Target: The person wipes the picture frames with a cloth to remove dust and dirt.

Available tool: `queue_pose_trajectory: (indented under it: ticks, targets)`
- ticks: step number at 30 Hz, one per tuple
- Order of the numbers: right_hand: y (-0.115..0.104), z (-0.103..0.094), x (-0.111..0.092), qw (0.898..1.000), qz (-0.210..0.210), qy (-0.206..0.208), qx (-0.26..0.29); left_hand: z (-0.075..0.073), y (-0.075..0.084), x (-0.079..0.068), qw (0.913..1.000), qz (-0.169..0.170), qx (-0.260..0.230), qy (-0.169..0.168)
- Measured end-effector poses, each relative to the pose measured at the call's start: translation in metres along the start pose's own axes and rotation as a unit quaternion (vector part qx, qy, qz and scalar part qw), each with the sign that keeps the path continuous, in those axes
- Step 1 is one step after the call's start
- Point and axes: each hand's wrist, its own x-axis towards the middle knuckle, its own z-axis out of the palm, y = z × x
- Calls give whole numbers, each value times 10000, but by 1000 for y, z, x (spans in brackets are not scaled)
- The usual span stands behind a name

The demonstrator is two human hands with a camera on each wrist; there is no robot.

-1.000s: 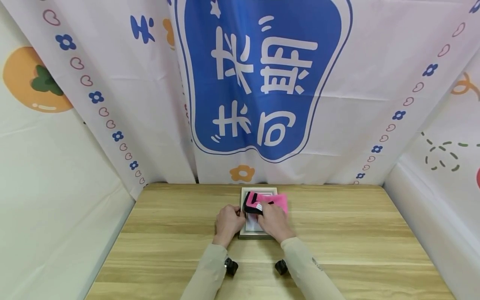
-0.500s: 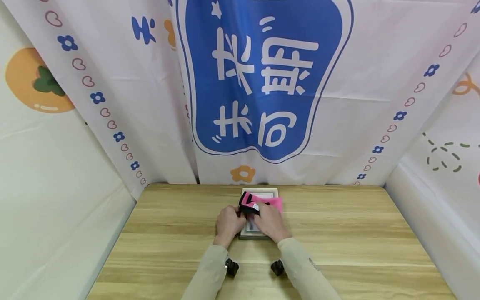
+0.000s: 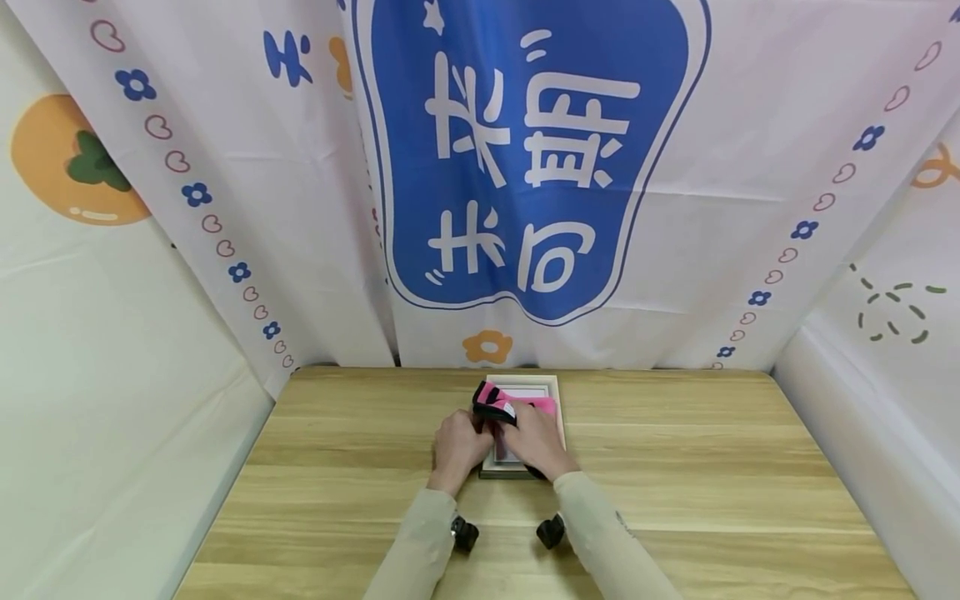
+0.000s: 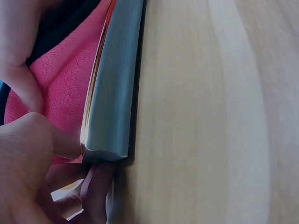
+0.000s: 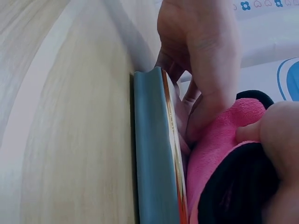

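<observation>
A picture frame (image 3: pixel 491 468) with a pale border lies flat near the table's far edge. My left hand (image 3: pixel 459 446) grips its left side; in the left wrist view, the thumb is on top and the fingers bend around the grey-blue side (image 4: pixel 117 84). Over the frame's face, my right hand (image 3: pixel 542 442) holds a bunched pink cloth (image 3: pixel 542 405) with black edging. The right wrist view has the cloth (image 5: pixel 215 144) pressed between the right hand (image 5: pixel 285 135) and the frame, next to the left hand (image 5: pixel 210 60). The cloth and right hand hide much of the frame's face.
The wooden table (image 3: pixel 675 467) extends to both sides of the frame. Behind its far edge hangs a printed white curtain (image 3: pixel 712 275), and white walls (image 3: pixel 112 375) flank it. A black wrist camera (image 3: pixel 465 535) sits at each cuff.
My right hand has slid a little to the left across the frame, drawing the pink cloth toward my left hand. The left hand and the frame have stayed in place.
</observation>
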Motion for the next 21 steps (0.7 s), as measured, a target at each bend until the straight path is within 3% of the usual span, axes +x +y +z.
queue_pose_trajectory:
  ticks: [13,16,21]
  targets:
    - [-5,-5,-3,9947,89,-187,1009,0,-5,0,9999,136,68,53]
    - [-6,-9,-5,9865,127,-70,1630,0,-4,-2,9999,153,48,42]
    - [-10,-30,-7,9645,185,239,2622,1,-2,-2,9998,188,19,42]
